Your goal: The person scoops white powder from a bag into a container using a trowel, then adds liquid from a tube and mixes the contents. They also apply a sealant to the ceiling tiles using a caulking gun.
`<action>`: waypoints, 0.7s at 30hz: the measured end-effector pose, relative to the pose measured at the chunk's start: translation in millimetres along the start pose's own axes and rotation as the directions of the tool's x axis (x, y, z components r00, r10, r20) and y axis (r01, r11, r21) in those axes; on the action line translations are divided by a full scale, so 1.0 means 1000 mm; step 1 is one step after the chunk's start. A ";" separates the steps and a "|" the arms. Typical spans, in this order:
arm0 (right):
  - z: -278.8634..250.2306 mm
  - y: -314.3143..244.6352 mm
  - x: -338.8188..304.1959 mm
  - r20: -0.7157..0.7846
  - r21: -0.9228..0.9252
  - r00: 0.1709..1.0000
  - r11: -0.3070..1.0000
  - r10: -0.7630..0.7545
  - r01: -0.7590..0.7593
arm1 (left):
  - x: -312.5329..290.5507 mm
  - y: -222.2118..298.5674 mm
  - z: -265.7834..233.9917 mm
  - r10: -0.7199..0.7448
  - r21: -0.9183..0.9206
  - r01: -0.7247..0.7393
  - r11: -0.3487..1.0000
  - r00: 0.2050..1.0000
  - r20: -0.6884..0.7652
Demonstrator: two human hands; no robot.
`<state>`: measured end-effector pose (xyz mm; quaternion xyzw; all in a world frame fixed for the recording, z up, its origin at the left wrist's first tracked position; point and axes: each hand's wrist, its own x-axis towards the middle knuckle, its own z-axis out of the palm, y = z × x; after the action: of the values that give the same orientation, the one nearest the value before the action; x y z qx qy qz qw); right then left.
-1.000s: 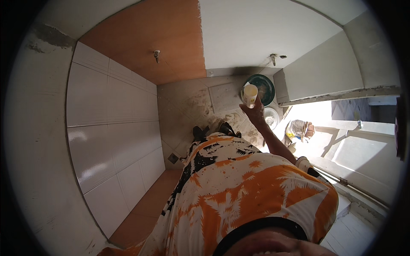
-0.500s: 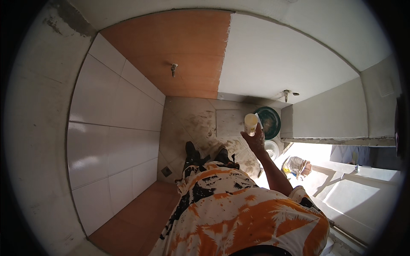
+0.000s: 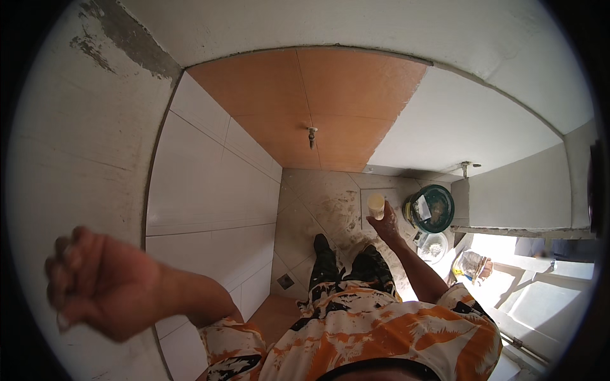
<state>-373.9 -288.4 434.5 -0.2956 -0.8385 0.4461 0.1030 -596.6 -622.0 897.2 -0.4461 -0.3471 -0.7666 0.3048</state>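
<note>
in the head view, the containers stand on the tiled floor (image 3: 304,219) to the person's right. the dark green round tub (image 3: 452,202) has something dull grey-brown in its bottom, whether wet or dry i cannot tell; a flat white scrap (image 3: 422,207) sits at its left side. just below it stands a white round tub (image 3: 443,256) with whitish, lumpy material (image 3: 434,247) inside. farther right, in bright sun, lies a crumpled, pale plastic bag (image 3: 470,265), its contents unclear. the pale yellow cup (image 3: 376,206) is tipped with its round end toward the camera; what it contains cannot be made out.

compared with half a second ago, the left hand (image 3: 105,279) is new in view, raised at the far left in front of the bare wall (image 3: 76,165). the view has swung too, so more of the orange wall tiles (image 3: 356,82) shows. the cup, which then overlapped the edge of the green tub, now appears clear of it, to its left, over the floor. the right hand (image 3: 387,230) grips it then and now.

the cup lies at the far end of that right hand, its lower part between thumb and fingers, its round end projecting beyond them. the left hand's fingers are curled toward the palm, well apart from the cup; whether they enclose anything i cannot tell.
</note>
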 end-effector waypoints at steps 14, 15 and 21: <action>0.239 0.043 0.203 0.104 -0.010 0.993 0.999 0.052 -0.052 | -0.390 -0.416 -0.095 -0.793 0.715 -0.531 0.455 0.125 0.597; 0.245 0.040 0.208 0.098 0.008 0.993 0.998 0.058 -0.059 | -0.392 -0.419 -0.095 -0.782 0.675 -0.561 0.479 0.076 0.619; 0.262 0.025 0.230 0.038 0.118 0.999 0.993 0.017 -0.022 | -0.390 -0.436 -0.091 -0.756 0.619 -0.562 0.548 -0.017 0.654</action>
<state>-663.2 -322.1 241.3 -0.2889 -0.8093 0.5015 0.1006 -815.7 -383.9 401.9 -0.6014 -0.7959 0.0475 0.0509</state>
